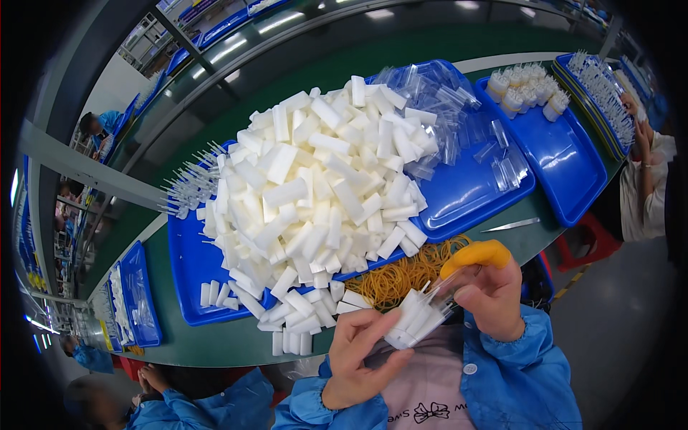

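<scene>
My left hand (358,358) has its thumb and fingers closed around a bundle of clear plastic tubes (416,320) with white pieces inside. Over the far end of that bundle is my right hand (494,294), a yellow covering on one finger. Its thumb and fingers pinch a clear plastic tube (453,283) beside the bundle; the exact contact is partly hidden. Just beyond both hands lies a heap of tan rubber bands (401,276). A large pile of white foam cylinders (315,179) rises farther off, spilling onto the table near my left hand.
Clear tubes (459,107) lie in a blue tray (466,208). Bundled white-and-clear pieces (523,86) stand in another blue tray (570,168) at right. Tweezers (510,225) rest on the green table (215,344). Co-workers sit on both sides, one in a blue sleeve (215,405).
</scene>
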Demonstrator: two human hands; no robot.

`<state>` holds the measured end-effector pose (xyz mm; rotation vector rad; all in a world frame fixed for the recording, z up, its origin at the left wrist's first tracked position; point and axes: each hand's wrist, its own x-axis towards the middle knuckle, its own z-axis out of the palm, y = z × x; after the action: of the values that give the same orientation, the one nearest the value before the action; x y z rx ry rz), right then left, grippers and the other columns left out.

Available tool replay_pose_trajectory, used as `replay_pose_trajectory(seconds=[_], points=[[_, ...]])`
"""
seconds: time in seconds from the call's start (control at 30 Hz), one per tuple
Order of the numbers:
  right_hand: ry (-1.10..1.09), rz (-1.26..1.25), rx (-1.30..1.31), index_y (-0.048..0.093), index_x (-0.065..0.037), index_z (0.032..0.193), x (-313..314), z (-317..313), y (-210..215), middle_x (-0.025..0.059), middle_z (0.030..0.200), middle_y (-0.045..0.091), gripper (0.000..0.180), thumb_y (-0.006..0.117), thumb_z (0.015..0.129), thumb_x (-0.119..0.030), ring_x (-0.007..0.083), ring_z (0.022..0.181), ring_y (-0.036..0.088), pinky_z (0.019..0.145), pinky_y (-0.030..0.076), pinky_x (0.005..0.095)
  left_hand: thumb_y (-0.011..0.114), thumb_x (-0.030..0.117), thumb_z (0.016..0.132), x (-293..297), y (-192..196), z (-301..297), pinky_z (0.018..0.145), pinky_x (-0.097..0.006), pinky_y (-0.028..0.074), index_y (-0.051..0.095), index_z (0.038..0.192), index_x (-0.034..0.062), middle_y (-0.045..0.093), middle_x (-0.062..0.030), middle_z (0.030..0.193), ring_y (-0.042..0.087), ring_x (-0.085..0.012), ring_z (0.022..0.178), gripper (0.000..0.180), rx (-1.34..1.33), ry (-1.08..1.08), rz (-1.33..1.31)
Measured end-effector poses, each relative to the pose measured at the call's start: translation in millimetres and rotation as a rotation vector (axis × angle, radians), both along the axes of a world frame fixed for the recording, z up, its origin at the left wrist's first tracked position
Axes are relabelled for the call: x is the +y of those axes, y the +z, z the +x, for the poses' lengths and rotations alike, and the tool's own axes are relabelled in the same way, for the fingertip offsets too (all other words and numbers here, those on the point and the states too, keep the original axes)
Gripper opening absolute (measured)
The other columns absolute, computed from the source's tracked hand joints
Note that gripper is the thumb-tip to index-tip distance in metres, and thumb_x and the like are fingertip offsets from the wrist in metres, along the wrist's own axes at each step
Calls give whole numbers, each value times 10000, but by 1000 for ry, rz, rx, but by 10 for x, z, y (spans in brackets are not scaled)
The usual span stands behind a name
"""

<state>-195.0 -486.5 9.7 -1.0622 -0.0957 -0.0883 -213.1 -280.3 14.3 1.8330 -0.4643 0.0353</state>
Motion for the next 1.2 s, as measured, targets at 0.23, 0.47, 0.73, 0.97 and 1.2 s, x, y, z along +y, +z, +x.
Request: replay_pose_trajectory(seconds=[0.23, 0.47, 0.73, 0.97, 1.2], points=[[75, -31, 7, 514, 47, 1125, -13, -18, 38, 144, 1028, 599, 365, 667, 794, 28, 205, 919, 629, 835, 511, 320, 784, 46, 618, 8, -8, -5, 798, -295, 438, 623, 1109, -12, 473, -132, 1054, 521, -202, 914, 520, -20, -81, -24], [27, -390, -193, 619, 32, 983, -177, 128, 88, 126, 1001, 620, 287, 729, 728, -41, 236, 977, 568, 866, 439, 353, 773, -16, 653, -38, -58, 37, 852, -300, 462, 607, 1083, -10, 490, -127, 1097, 549, -215, 981, 461, 66, 155, -318], [-161, -606, -277, 657, -27, 904, -142, 106, 127, 97, 965, 625, 249, 744, 672, -49, 257, 1039, 531, 941, 378, 394, 713, -97, 651, -24, -134, 77, 917, -314, 410, 583, 1038, -2, 478, -112, 1143, 514, -206, 1030, 419, 374, 16, -628], [-66, -612, -440, 669, -70, 875, -91, -41, 188, 58, 959, 630, 247, 781, 655, -85, 255, 1035, 542, 982, 335, 481, 753, -57, 637, -19, -103, 30, 915, -362, 426, 525, 1015, -10, 484, -116, 1082, 532, -206, 1002, 444, 494, -17, -740], [-87, -543, -435, 690, -53, 814, 54, -103, 166, 37, 860, 651, 202, 790, 644, -91, 248, 970, 555, 969, 338, 483, 787, 14, 610, -52, -18, -79, 868, -315, 450, 500, 932, 35, 483, -86, 1029, 557, -188, 947, 432, 483, 61, -710]])
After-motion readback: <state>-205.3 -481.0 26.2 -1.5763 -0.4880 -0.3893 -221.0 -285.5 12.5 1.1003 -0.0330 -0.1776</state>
